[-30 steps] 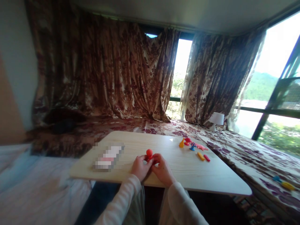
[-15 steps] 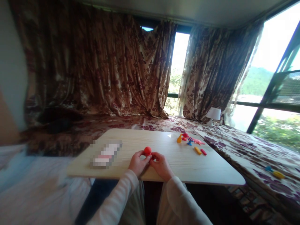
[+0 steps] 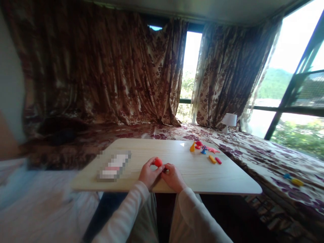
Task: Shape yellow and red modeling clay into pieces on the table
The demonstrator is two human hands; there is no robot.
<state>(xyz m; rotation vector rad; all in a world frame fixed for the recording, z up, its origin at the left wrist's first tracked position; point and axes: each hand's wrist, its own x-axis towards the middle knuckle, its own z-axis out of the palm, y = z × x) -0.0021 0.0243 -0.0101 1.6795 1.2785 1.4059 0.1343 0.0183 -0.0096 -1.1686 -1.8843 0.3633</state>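
A small red ball-shaped piece sits between my two hands near the front edge of the light wooden table. My left hand curls around it, thumb and fingers pinching the red piece. My right hand is closed beside it, fingertips pinched on a small dark-and-yellow bit I cannot make out. Both arms wear white sleeves.
Several small coloured toy pieces lie at the table's far right. A blurred-out flat object lies at the left. A white lamp stands on the patterned bedding by the curtains. Two more toys lie at the right.
The camera has tilted, so the table sits a little higher and to the left. My hands stay together at the red piece, which now looks rounder and lower between my fingers.
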